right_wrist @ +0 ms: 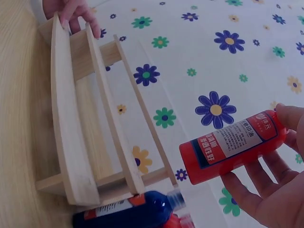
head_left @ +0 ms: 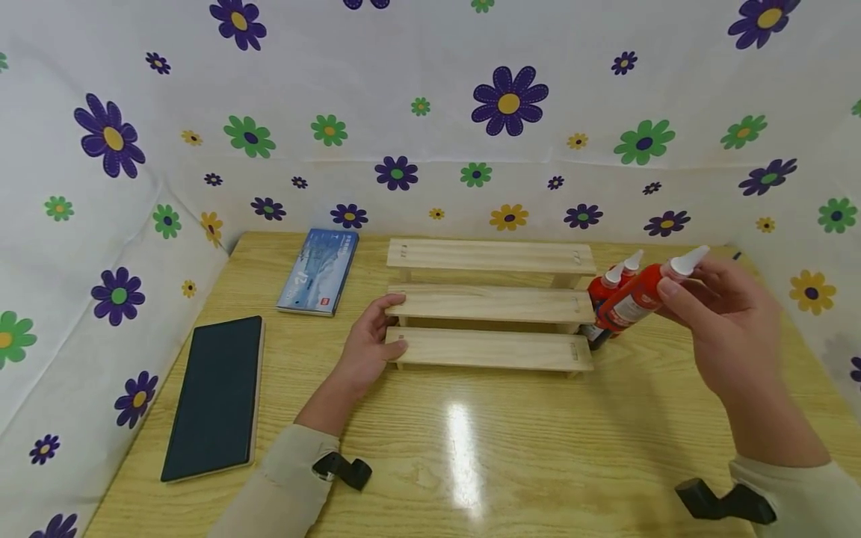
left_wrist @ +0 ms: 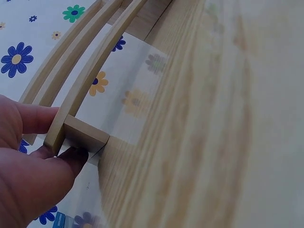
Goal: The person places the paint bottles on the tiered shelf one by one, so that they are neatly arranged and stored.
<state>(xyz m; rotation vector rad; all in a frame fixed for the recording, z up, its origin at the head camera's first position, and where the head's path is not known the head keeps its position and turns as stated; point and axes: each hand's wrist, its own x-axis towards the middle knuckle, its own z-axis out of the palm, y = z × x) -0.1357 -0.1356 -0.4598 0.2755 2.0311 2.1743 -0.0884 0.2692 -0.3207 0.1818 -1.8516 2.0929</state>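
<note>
A three-step wooden rack [head_left: 487, 305] stands on the table. My left hand [head_left: 363, 340] grips its left end, thumb at the lowest step and fingers at the middle one. My right hand [head_left: 736, 321] holds a red ink bottle [right_wrist: 232, 145] with a white pointed cap, tilted and raised off the table at the rack's right side. The bottle's label, with Chinese print, shows in the right wrist view. Beside the rack's right end are a dark blue bottle [right_wrist: 154, 209] and another red bottle [right_wrist: 178, 222], partly hidden behind the held one in the head view.
A blue-and-white box [head_left: 318, 273] lies at the back left of the table. Nearer, on the left, is a dark-covered notebook [head_left: 215, 396]. A flower-printed cloth [head_left: 430, 75] hangs behind the wooden table [head_left: 538, 448] and along its sides.
</note>
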